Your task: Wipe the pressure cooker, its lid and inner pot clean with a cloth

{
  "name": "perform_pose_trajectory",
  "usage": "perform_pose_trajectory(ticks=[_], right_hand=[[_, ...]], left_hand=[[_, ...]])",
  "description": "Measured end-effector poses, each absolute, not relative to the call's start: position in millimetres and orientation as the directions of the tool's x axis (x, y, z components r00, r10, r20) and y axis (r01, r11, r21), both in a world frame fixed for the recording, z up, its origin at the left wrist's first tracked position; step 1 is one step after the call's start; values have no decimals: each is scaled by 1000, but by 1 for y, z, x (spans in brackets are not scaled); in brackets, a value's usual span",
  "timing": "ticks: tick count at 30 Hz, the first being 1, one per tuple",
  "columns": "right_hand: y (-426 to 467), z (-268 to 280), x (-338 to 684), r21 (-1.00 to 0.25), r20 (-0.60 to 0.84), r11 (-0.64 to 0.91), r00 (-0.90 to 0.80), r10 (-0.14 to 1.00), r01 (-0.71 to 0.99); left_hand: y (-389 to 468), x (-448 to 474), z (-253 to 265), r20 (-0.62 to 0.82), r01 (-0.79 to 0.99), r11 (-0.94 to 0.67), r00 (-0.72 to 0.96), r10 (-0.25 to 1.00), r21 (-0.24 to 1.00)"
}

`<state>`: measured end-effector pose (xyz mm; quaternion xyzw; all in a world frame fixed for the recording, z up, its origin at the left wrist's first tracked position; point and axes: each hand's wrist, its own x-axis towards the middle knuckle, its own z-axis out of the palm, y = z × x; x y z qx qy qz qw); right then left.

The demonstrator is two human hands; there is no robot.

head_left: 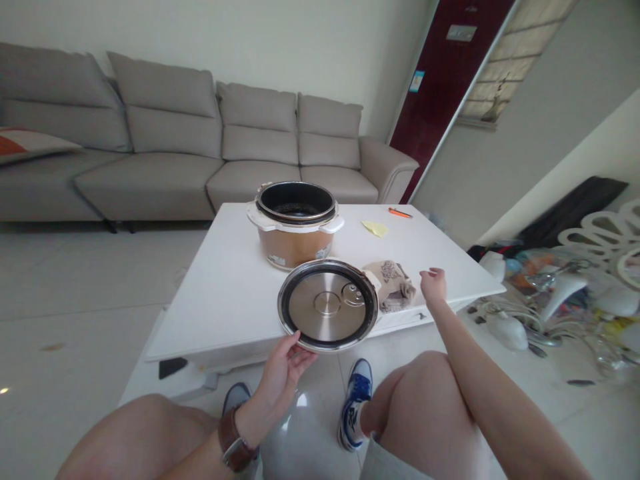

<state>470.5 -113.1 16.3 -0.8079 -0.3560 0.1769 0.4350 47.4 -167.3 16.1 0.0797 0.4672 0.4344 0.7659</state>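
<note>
A round pressure cooker lid [320, 303] is tilted up at the table's front edge, its steel underside and dark sealing ring facing me. My left hand [285, 370] grips its lower rim, thumb over the edge and fingers beneath. My right hand [433, 285] hovers by the table's right front, fingers curled, with nothing visible in it. Just left of that hand lies a crumpled beige-and-grey cloth [393, 285], partly behind the lid. Behind the lid stands the electric pressure cooker [295, 247], uncovered, with a gold body, white rim handles and a dark inner pot.
The white table [200, 300] also carries a yellow paper piece [375, 229] and an orange-and-black pen-like item [400, 213]. A grey sofa [260, 133] stands beyond. Assorted clutter [550, 300] lies on the floor at right. My knees are close to the table's front.
</note>
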Motion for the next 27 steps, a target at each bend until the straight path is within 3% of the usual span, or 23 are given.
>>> perform_pose_trajectory(ticks=[1, 3, 5, 7, 14, 19, 23, 27], right_hand=[[-112, 13, 470, -792, 106, -362, 694, 712, 492], [-109, 3, 463, -644, 214, -313, 557, 802, 698], [-104, -12, 450, -413, 121, -182, 252, 960, 892], [-100, -28, 438, -354, 12, -152, 168, 986, 923], [-99, -48, 432, -211, -154, -187, 156, 976, 959], [-98, -40, 433, -176, -109, -219, 202, 973, 960], [-95, -39, 430, -64, -96, -275, 269, 958, 959], [-91, -39, 424, -145, -71, -297, 290, 954, 944]], left_hand=[[-167, 48, 16, -648, -587, 613, 187, 738, 529], [-167, 48, 16, -651, -581, 616, 184, 736, 532], [-166, 49, 15, -651, -580, 613, 178, 738, 536], [-166, 49, 14, -648, -584, 609, 177, 741, 537], [-165, 47, 14, -651, -583, 609, 171, 739, 538], [-166, 48, 16, -659, -578, 612, 161, 734, 540], [-166, 48, 16, -638, -577, 599, 166, 752, 555], [-166, 49, 16, -638, -584, 596, 166, 752, 551]])
